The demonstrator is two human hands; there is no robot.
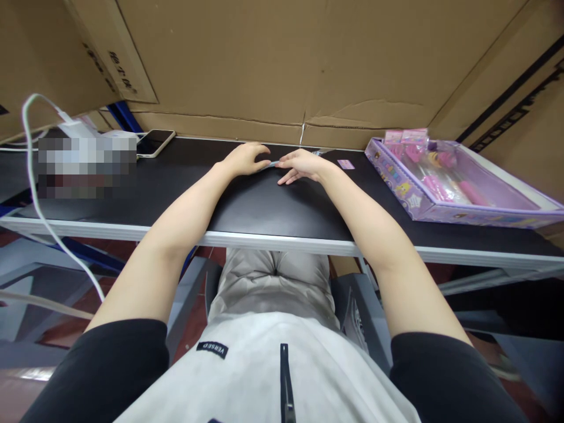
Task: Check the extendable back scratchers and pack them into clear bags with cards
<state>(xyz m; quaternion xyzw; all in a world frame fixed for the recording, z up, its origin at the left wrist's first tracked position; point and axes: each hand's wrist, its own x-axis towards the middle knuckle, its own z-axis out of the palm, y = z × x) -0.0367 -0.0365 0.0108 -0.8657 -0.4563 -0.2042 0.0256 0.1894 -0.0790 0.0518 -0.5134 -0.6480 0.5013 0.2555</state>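
Over the black tabletop [282, 205], a thin, flat light-blue piece [274, 164] spans the gap between my two hands. My left hand [245, 159] has its thumb and fingertips at the left end of the piece, with the index finger raised above it. At the other end, my right hand [302, 165] pinches the piece, its lower fingers stretched out loosely over the table. What the piece is cannot be made out. Just behind my right hand lies a small shiny item [324, 151], partly hidden. A small pink-purple card [346, 164] lies to the right of it.
An open purple display box [414, 202] holding pink packaged items [436, 185] stands on the right. On the left are a phone [155, 143], a white charger [79, 128] with its cable [33, 170], and a blurred-out patch. Cardboard walls [264, 64] enclose the back and sides.
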